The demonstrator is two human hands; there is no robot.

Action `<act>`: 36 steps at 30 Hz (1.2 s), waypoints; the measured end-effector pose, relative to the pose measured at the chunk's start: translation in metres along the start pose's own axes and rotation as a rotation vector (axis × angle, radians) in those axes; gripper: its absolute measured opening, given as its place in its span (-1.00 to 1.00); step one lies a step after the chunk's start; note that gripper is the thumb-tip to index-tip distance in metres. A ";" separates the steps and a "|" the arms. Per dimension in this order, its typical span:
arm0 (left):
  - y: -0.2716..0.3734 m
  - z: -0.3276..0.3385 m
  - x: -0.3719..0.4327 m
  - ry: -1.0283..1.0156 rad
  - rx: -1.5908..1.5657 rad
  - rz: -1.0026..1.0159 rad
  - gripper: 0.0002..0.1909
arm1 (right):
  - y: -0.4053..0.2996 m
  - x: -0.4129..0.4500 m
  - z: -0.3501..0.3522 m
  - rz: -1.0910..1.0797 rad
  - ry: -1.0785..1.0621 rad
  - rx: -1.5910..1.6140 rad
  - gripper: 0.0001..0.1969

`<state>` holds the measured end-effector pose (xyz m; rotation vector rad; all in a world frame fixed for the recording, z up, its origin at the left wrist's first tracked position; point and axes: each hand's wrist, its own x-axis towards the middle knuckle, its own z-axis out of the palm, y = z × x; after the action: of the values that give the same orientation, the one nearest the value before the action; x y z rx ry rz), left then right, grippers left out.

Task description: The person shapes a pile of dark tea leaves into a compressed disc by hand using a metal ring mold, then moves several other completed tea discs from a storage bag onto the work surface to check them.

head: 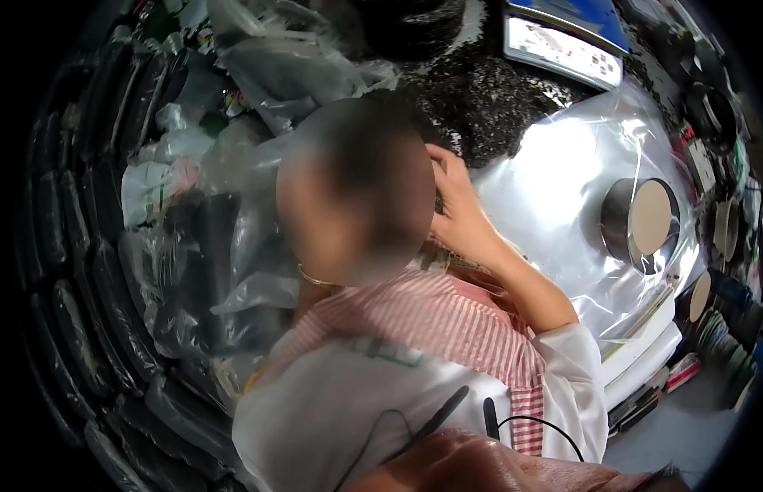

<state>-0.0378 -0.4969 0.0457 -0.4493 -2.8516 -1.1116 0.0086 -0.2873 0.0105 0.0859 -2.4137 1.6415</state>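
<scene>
My right hand (458, 200) is bent inwards in front of my chest, its fingertips running behind a blurred oval patch. A small dark thing (439, 202) shows between its thumb and fingers; what it is cannot be made out. The blurred patch hides my left hand; only the left wrist with a thin bracelet (314, 278) shows below it. Just beyond my right hand lies a heap of loose dark flakes (486, 98). Clear plastic bags (264, 157) lie around the left side of the patch.
Filled dark packets (120, 307) in clear plastic are stacked along the left. A blue-and-white digital scale (563, 52) stands at the far right. On the right, a clear plastic sheet (541, 203) lies by a dark round container (615, 221) with a beige disc.
</scene>
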 end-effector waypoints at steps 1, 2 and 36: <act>-0.011 0.007 0.002 0.006 0.067 0.018 -0.19 | 0.001 -0.003 0.001 -0.008 -0.001 0.015 -0.50; -0.012 0.011 0.003 -0.014 0.067 0.024 -0.19 | 0.002 -0.007 0.005 -0.003 -0.007 0.033 -0.52; 0.022 0.024 0.033 -0.066 0.263 0.383 -0.46 | 0.001 0.016 -0.008 -0.010 0.098 0.032 -0.42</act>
<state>-0.0613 -0.4571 0.0473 -0.9712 -2.7398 -0.6578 -0.0063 -0.2784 0.0158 0.0227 -2.3117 1.6409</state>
